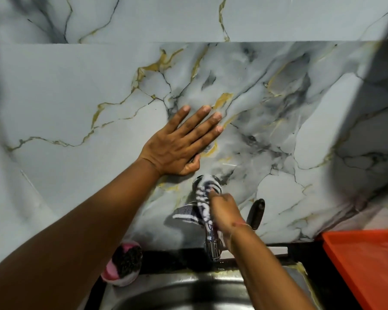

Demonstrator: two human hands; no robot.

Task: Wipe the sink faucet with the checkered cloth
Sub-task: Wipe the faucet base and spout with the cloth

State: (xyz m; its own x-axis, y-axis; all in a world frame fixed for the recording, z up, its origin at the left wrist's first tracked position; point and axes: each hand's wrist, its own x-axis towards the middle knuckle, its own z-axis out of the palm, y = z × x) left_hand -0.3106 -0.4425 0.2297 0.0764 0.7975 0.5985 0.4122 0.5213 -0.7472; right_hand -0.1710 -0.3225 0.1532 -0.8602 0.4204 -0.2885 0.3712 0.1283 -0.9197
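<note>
The right hand (pixel 224 211) is gripping the checkered cloth (pixel 201 203), fingers bunched tight around it, and pressing it against the upper part of the sink faucet (pixel 212 245), where the fitting is coming out of the wall; a loose corner of the cloth is hanging off to the left while the chrome spout below is showing bare. The left hand (pixel 179 142) is holding nothing — it is lying flat and spread wide on the marble-patterned wall (pixel 76 97) just above and left of the faucet, apparently bracing the body. A dark lever handle (pixel 257 213) is sticking up just right of the wiping hand. Below, the steel sink (pixel 188 294) is sitting under the spout, with a pink and dark scrubber (pixel 123 262) at its back left edge and an orange tray (pixel 367 265) off to the right on the worktop. The wiping itself looks to be under way at the top of the fixture, so the next move is probably calling for drawing the cloth down the spout — keeping it wrapped around the metal — and then over the handle.
</note>
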